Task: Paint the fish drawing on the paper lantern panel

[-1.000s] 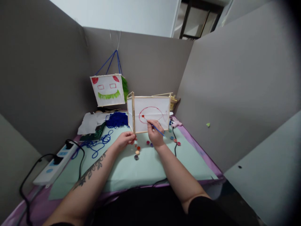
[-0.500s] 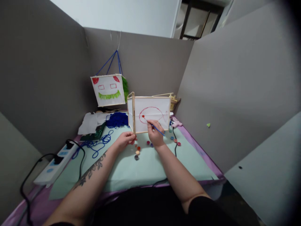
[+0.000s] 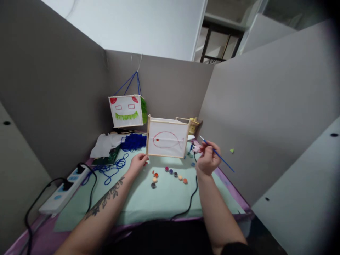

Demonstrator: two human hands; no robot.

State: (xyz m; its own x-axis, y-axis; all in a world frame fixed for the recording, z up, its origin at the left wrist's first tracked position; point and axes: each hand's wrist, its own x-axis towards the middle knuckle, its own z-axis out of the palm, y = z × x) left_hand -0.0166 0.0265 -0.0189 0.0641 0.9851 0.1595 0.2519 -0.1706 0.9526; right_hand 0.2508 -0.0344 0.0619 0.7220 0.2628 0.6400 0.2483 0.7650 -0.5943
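Observation:
A wood-framed white paper box (image 3: 167, 150) shows a red fish outline with a filled red eye on its front. Its lower left corner is pinched by my left hand (image 3: 139, 163), which holds it up slightly tilted. To the right of the box, my right hand (image 3: 209, 158) grips a thin blue paintbrush (image 3: 221, 158), its tip pointing up and left, apart from the paper. Small paint pots lie on the table below the box, among them an orange one (image 3: 185, 181), a purple one (image 3: 171, 171) and a dark grey one (image 3: 153, 185).
A finished-looking paper lantern (image 3: 126, 111) hangs from blue cords at the back left. Blue yarn (image 3: 133, 142), white paper (image 3: 102, 146) and a power strip (image 3: 63, 191) with black cables lie left. A black cable (image 3: 191, 200) crosses the light green tabletop (image 3: 138, 209). Grey partitions surround it.
My right hand has moved right with the brush, away from the fish's paper. The box has turned to face me more squarely, and more paint pots show below it.

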